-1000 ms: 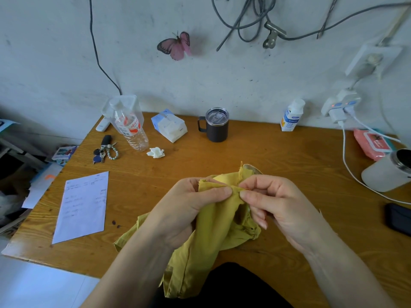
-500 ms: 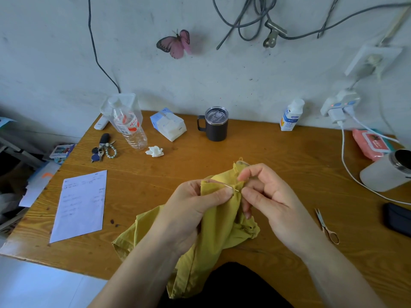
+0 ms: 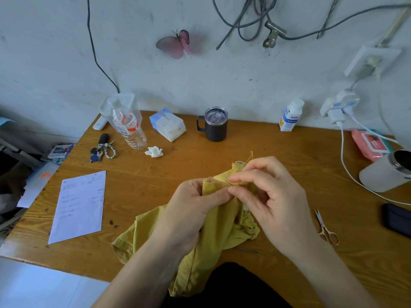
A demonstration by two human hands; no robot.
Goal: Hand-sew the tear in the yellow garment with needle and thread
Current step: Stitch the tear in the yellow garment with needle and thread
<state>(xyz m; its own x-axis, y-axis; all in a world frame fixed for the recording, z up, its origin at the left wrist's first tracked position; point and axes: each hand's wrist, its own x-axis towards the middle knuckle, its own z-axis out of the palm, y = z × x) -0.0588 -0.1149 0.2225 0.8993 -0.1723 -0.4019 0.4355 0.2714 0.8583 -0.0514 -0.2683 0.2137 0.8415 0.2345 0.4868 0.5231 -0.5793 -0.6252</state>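
- Most of the yellow garment (image 3: 222, 236) lies bunched at lower centre, its tail hanging over the near edge of the wooden table (image 3: 289, 152).
- At centre, the left hand (image 3: 195, 210) grips a raised fold of it, thumb pressed across the cloth.
- Just right of that fold, the right hand (image 3: 275, 201) pinches the needle (image 3: 228, 183) between thumb and index finger.
- Its exposed end points up-left toward the left thumb, its long axis roughly along the fold's top edge, so the right hand likely draws it.
- Fingers hide the tear, and the thread is too fine to see.
- Small scissors (image 3: 325, 230) lie apart at right.
- Farthest, a lidded mug (image 3: 214, 126) and water bottle (image 3: 130, 130) stand near the wall.
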